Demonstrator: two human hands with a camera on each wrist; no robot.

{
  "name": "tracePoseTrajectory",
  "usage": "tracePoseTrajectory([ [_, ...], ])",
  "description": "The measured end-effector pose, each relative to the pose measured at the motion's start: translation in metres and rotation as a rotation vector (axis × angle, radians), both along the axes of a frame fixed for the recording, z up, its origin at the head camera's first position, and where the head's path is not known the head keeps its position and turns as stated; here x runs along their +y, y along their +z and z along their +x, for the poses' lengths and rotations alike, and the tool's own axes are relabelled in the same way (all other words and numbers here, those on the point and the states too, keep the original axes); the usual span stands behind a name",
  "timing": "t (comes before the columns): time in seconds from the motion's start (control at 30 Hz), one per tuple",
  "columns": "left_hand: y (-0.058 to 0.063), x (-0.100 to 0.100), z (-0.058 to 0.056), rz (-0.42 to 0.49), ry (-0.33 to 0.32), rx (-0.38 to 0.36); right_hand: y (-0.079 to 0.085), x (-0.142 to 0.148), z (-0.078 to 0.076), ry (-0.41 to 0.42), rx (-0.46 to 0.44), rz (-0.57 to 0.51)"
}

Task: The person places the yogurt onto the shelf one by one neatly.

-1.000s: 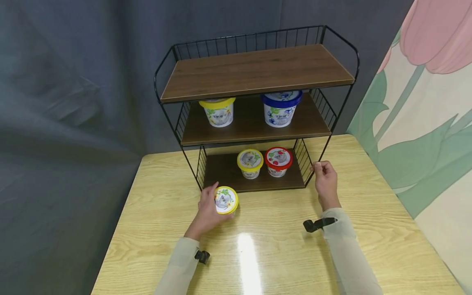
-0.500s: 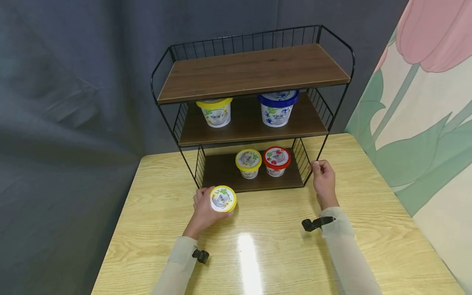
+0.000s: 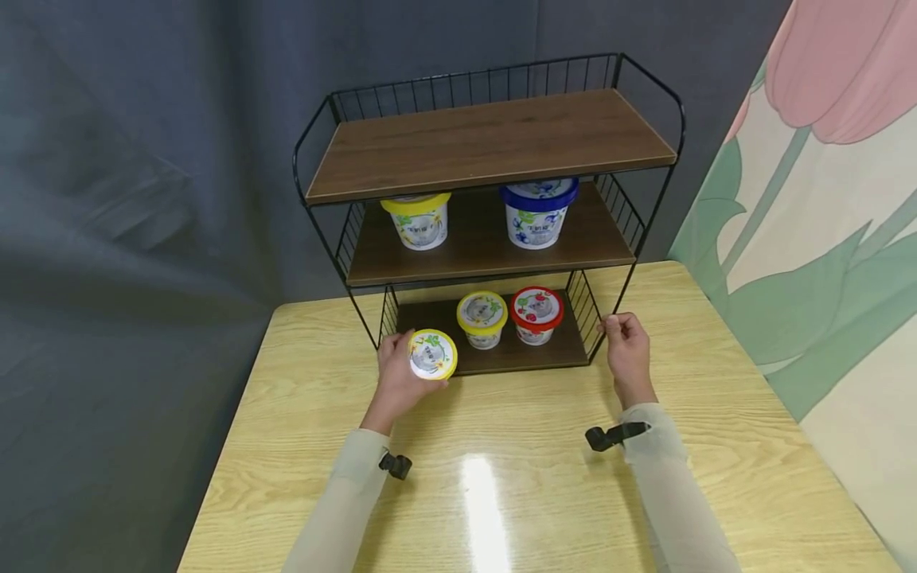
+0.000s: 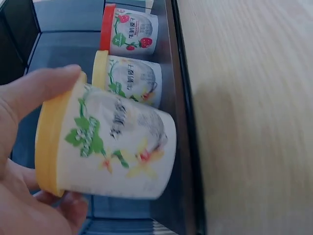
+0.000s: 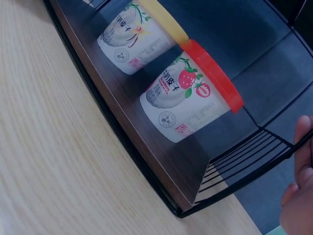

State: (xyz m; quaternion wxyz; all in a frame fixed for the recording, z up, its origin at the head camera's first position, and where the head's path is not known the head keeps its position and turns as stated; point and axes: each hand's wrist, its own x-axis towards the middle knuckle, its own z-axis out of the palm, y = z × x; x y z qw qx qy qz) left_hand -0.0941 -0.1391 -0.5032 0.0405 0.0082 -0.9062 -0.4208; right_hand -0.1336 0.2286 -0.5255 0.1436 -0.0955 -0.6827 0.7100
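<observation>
My left hand (image 3: 403, 379) grips a small white tub with a yellow lid (image 3: 433, 355) by its lid edge, at the front left of the bottom shelf (image 3: 552, 357). In the left wrist view that tub (image 4: 117, 142) is tilted, thumb on one side of the lid and fingers on the other. Beside it on the shelf stand a second yellow-lidded tub (image 3: 483, 313) and a red-lidded strawberry tub (image 3: 536, 309). My right hand (image 3: 630, 354) pinches the black wire frame (image 5: 274, 166) at the rack's right front post.
On the middle shelf (image 3: 473, 259) stand a larger yellow-lidded tub (image 3: 421, 227) and a blue-lidded tub (image 3: 536, 226). The top board (image 3: 494, 143) overhangs them. A wooden table (image 3: 559, 446) lies in front, a dark curtain (image 3: 179, 159) behind.
My left hand has carried the yellow-lidded tub forward from in front of the rack to the bottom shelf's left front. The right hand stays on the frame.
</observation>
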Motion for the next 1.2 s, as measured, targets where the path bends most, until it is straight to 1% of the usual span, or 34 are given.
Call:
tracePoseTrajectory([
  [0.13, 0.005, 0.008, -0.013, -0.057, 0.024, 0.034, 0.000, 0.001, 0.000, -0.005, -0.001, 0.009],
  [0.23, 0.008, 0.012, -0.022, -0.106, 0.052, 0.031, -0.001, 0.001, 0.000, -0.003, -0.018, 0.021],
  [0.47, 0.023, 0.015, -0.039, -0.338, 0.072, -0.025, -0.004, -0.001, 0.000, 0.003, -0.022, 0.026],
  [0.53, 0.027, 0.015, -0.044, -0.394, 0.080, -0.049, -0.004, -0.001, 0.000, 0.010, -0.017, 0.039],
  [0.6, 0.031, 0.015, -0.050, -0.438, 0.076, -0.089, -0.004, 0.000, -0.001, 0.013, -0.013, 0.049],
  [0.7, 0.034, 0.015, -0.061, -0.500, 0.046, -0.170, -0.002, 0.003, -0.001, 0.003, -0.005, 0.057],
  [0.8, 0.034, 0.013, -0.071, -0.542, 0.016, -0.248, -0.001, 0.003, -0.001, -0.005, -0.007, 0.056],
  [0.9, 0.034, 0.010, -0.079, -0.550, -0.004, -0.317, -0.002, 0.004, -0.001, -0.003, -0.018, 0.057],
  [1.0, 0.033, 0.006, -0.085, -0.541, -0.012, -0.353, -0.002, 0.003, -0.001, 0.006, -0.026, 0.055],
  [1.07, 0.032, 0.003, -0.087, -0.515, -0.014, -0.353, -0.002, 0.002, -0.001, 0.009, -0.027, 0.052],
  [1.2, 0.028, -0.002, -0.090, -0.420, -0.016, -0.325, -0.002, 0.003, -0.001, 0.010, -0.024, 0.051],
])
